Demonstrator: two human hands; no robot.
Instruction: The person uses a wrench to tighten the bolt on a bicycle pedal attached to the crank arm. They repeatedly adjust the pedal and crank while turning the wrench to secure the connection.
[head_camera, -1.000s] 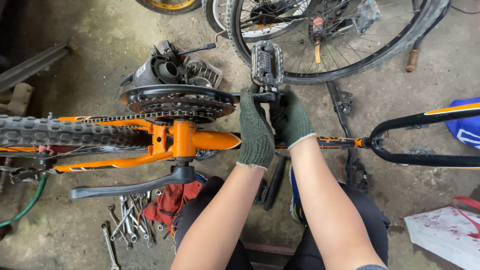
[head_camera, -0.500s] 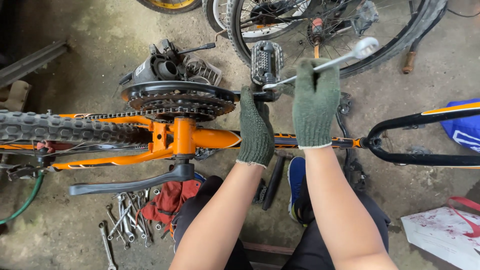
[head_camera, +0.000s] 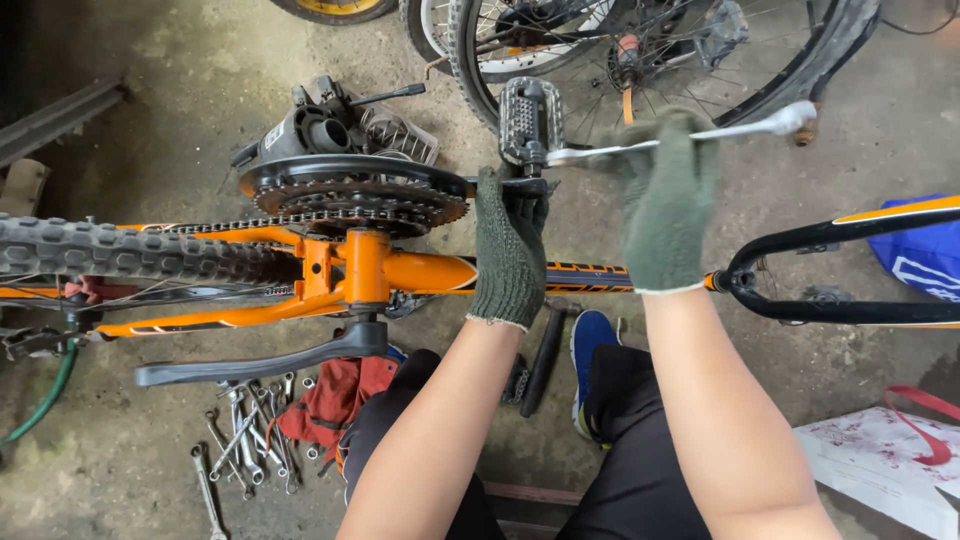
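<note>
orange frame (head_camera: 400, 268), green gloves (head_camera: 665, 215), silver wrench (head_camera: 690, 135)

Both hands, left (head_camera: 510, 250) and right (head_camera: 662, 205), wear knitted green cloth gloves, matt and coarse. The wrench (head_camera: 700, 135) is bright polished metal. The pedal (head_camera: 528, 120) looks like dull grey studded metal. The frame (head_camera: 400, 270) is glossy orange painted metal; the chainrings (head_camera: 355, 205) are dark, greasy steel. The tyre (head_camera: 120, 250) is knobbly matt rubber. The floor (head_camera: 150, 150) is rough stained concrete.

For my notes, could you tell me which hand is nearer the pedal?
Left. The left hand grips the crank just below the pedal; the right hand holds the wrench off to its right.
</note>
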